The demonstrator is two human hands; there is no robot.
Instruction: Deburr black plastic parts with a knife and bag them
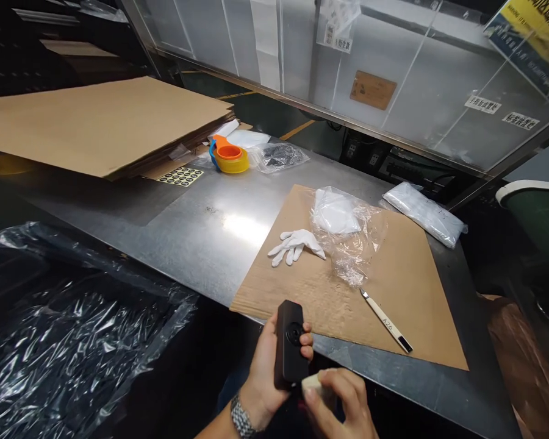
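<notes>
My left hand [268,372] grips a small black oblong device [289,344] with a round button on its face, held upright just below the table's front edge. My right hand [343,399] is curled beside the device's lower end, fingers pinched on a small pale block [312,385]. A watch sits on my left wrist. Both hands hover in front of a brown cardboard sheet [393,305] lying on the metal table [201,225].
On the cardboard lie a white glove [295,245], a crumpled clear bag holding something white [348,228] and a slim white-handled tool [387,321]. Farther back are a tape dispenser [229,157], stacked cardboard [96,122] and a sealed packet [424,213]. Black plastic sheeting [73,341] is left.
</notes>
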